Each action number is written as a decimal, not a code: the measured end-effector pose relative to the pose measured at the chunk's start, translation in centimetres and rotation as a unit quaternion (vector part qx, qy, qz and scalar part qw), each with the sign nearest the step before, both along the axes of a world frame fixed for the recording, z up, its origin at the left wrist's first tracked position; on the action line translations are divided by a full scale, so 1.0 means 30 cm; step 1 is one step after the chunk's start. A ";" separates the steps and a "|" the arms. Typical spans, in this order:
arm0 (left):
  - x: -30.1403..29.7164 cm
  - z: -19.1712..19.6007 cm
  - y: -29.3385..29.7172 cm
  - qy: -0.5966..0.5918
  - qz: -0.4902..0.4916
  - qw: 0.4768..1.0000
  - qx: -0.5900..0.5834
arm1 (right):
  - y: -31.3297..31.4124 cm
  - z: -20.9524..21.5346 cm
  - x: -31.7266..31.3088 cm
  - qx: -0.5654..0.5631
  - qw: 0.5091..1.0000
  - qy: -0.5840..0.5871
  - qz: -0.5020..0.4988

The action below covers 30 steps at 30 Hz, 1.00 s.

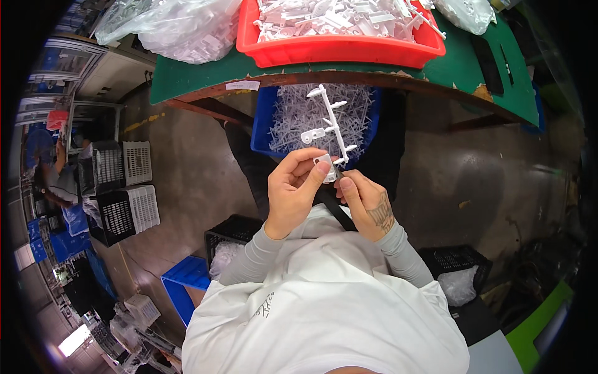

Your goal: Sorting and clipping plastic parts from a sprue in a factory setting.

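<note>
Just above the middle of the frame, the person's left hand (pixel 291 190) pinches a small white moulded part (pixel 324 168) between thumb and forefinger, while the right hand (pixel 366 201) closes its fingertips on the lower end of a white plastic sprue (pixel 330 124), a thin stem with little parts branching off, standing up from between the two hands. Both hands are pressed close together, knuckles nearly touching, over the person's lap. To do this step well, I'd judge the stem should be held firmly near the joint, and the part twisted off cleanly rather than pulled, so that the gate snaps flush and leaves no stub. A dark strap or tool lies under the right hand; I cannot tell which. Directly behind the sprue, a blue bin (pixel 265 121) full of bare white stems sits under the worktop (pixel 187 78), which is green-topped and runs across the upper frame. On it stand a red tray (pixel 336 51) heaped with white parts and clear plastic bags (pixel 168 25). Black crates (pixel 118 215) stand at the left.
</note>
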State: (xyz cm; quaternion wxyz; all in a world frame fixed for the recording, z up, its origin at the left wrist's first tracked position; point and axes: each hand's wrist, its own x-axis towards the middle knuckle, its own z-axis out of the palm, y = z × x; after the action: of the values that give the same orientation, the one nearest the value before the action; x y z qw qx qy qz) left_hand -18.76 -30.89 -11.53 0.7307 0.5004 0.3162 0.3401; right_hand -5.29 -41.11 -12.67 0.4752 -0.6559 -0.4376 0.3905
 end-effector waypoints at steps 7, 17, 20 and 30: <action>-0.002 -0.014 -0.002 0.006 0.011 1.000 -0.013 | 0.002 0.012 -0.004 -0.031 0.999 -0.021 0.017; 0.019 -0.036 0.007 0.031 0.013 0.999 -0.005 | 0.004 -0.007 -0.023 -0.045 0.998 -0.035 0.015; 0.058 -0.006 0.022 -0.040 0.097 0.985 -0.134 | 0.006 -0.035 -0.041 -0.013 0.997 -0.071 0.006; 0.064 -0.153 0.016 0.046 0.175 0.983 0.038 | 0.035 -0.053 -0.105 -0.009 0.998 -0.053 -0.034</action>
State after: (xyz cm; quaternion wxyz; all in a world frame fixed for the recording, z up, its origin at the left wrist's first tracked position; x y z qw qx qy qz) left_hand -16.82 -30.40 -16.12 0.6251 0.4798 0.4192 0.4508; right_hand -8.42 -40.06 -14.25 0.4585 -0.6943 -0.4365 0.3424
